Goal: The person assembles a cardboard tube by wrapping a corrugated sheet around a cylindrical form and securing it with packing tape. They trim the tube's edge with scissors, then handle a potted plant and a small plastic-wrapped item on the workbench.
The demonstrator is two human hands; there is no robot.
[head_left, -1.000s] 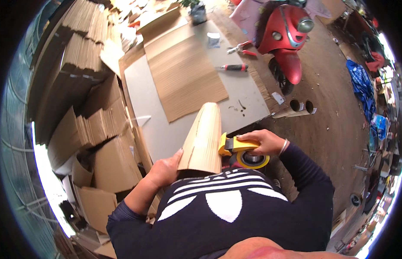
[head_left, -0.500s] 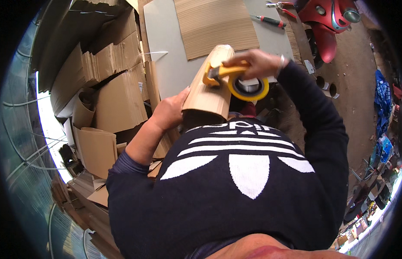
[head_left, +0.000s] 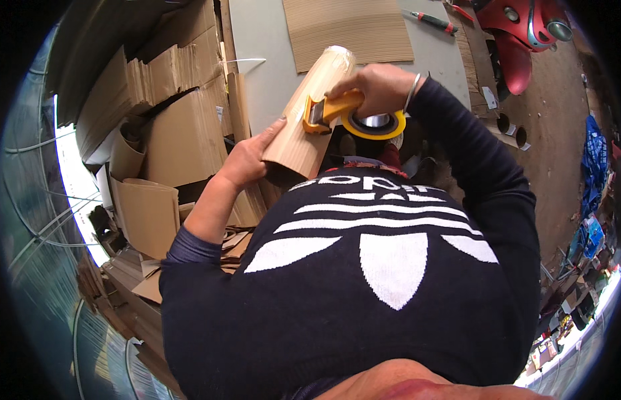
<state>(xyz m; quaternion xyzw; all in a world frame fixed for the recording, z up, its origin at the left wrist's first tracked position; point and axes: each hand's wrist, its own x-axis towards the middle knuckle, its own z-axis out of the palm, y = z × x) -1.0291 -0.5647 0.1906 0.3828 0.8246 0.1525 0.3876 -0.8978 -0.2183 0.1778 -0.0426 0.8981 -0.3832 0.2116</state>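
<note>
The rolled cardboard [head_left: 310, 113] has come nearer the chest; the left hand [head_left: 247, 160] grips its near end, and the right hand [head_left: 377, 90], closed around the tape dispenser [head_left: 354, 117], now presses it onto the roll, sealing it.

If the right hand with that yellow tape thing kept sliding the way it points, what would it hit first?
The right hand points its yellow tape dispenser leftward, blade end against the rolled cardboard. So it would likely meet the roll at once, then the left hand steadying it, though depth is hard to judge.
</note>
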